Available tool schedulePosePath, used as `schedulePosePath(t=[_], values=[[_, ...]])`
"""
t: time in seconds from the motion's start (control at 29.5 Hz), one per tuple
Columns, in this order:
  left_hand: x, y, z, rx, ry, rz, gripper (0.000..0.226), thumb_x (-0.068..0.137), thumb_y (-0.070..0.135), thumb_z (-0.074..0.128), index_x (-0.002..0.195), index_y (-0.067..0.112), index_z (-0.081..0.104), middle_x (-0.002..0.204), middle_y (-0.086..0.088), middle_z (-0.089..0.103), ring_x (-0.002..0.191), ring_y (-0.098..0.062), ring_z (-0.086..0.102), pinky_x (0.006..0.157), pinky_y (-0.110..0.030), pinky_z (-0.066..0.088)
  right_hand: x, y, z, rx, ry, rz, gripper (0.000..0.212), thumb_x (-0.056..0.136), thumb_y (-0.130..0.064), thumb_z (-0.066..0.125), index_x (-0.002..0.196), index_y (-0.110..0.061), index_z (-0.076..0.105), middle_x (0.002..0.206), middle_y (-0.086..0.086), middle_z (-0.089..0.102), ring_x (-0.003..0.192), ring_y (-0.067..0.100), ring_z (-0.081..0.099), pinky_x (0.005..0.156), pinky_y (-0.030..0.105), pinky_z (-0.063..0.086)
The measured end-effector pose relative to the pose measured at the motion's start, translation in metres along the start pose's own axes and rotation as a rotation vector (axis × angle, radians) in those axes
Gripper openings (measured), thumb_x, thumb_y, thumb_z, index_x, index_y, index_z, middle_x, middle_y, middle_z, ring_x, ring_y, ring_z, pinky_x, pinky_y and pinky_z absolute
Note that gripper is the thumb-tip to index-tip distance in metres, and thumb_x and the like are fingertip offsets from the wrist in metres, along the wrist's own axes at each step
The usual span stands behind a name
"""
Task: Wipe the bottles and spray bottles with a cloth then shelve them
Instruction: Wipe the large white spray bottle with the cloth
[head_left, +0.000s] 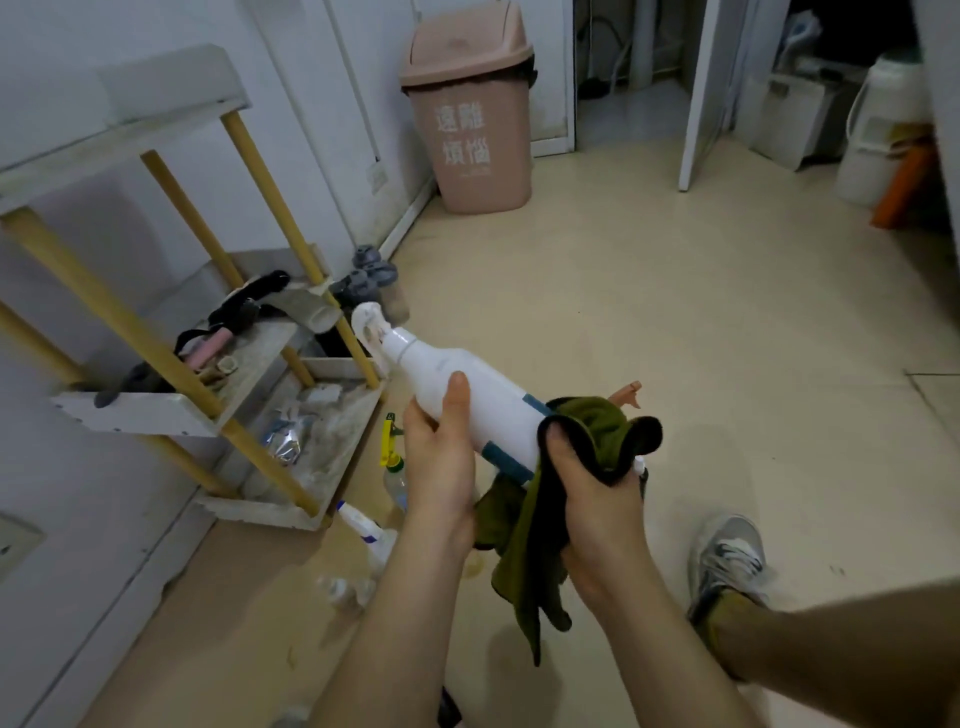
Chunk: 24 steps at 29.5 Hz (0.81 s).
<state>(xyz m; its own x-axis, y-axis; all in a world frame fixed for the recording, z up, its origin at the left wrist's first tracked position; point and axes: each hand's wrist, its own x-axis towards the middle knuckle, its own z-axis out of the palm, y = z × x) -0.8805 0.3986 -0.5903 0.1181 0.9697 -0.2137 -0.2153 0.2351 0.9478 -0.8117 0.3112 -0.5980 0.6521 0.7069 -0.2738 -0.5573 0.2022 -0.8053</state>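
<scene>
Task status: wiping is in progress and is judged to be at an early stage. One white spray bottle (467, 400) is held in the air between both hands, tilted, with its trigger head pointed away toward the shelf (156, 410) and its base toward the person. No spray bottle can be made out on the shelf tiers, which hold dark and pink items above and foil packets below. On the floor beside the shelf, several items are judged to be awaiting treatment: a yellow-trigger spray bottle (392, 457), a blue-and-white spray bottle (363, 525) and small clear bottles (343, 590), the last too blurred for detail. Grey-capped bottles (371, 275) are seen near the shelf's far corner. An orange trigger (628, 392) shows just behind the cloth; its bottle is hidden.

Hand pose:
- The left hand (441, 457) grips the bottle's body at mid-length. The thumb is laid along the top surface and the fingers are curled underneath, so the bottle is steadied.
- The right hand (587, 483) holds the olive-green cloth (597, 421) bunched round the base end of the bottle. The fingers are closed on the cloth and press it against the bottle; the loose end of the cloth hangs below the wrist.

Left to be done, as judged: wiping of the bottle in hand is to be completed, the bottle is to be shelved, and the floor items are to be handled likewise
</scene>
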Motion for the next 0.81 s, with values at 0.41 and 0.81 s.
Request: schedulePosePath(t=[0.41, 0.81], values=[[-0.007, -0.025, 0.003, -0.459, -0.250, -0.280, 0.083, 0.048, 0.047, 0.088, 0.113, 0.006, 0.059, 0.084, -0.011, 0.070, 0.078, -0.025, 0.070, 0.076, -0.042, 0.059, -0.001, 0.013, -0.009, 0.060, 0.084, 0.071, 0.013, 0.095, -0.026, 0.058, 0.084, -0.032, 0.059, 0.083, -0.006, 0.068, 0.084, 0.011, 0.064, 0.078, 0.031, 0.051], [-0.012, -0.031, 0.032, -0.016, -0.159, 0.034, 0.072, 0.060, 0.021, 0.087, 0.125, 0.020, 0.058, 0.115, 0.000, 0.071, 0.109, -0.020, 0.067, 0.091, -0.039, 0.055, 0.012, 0.033, -0.027, -0.086, 0.336, -0.220, 0.011, 0.097, -0.031, 0.051, 0.092, -0.032, 0.060, 0.089, -0.014, 0.066, 0.085, -0.004, 0.065, 0.068, 0.010, 0.050]])
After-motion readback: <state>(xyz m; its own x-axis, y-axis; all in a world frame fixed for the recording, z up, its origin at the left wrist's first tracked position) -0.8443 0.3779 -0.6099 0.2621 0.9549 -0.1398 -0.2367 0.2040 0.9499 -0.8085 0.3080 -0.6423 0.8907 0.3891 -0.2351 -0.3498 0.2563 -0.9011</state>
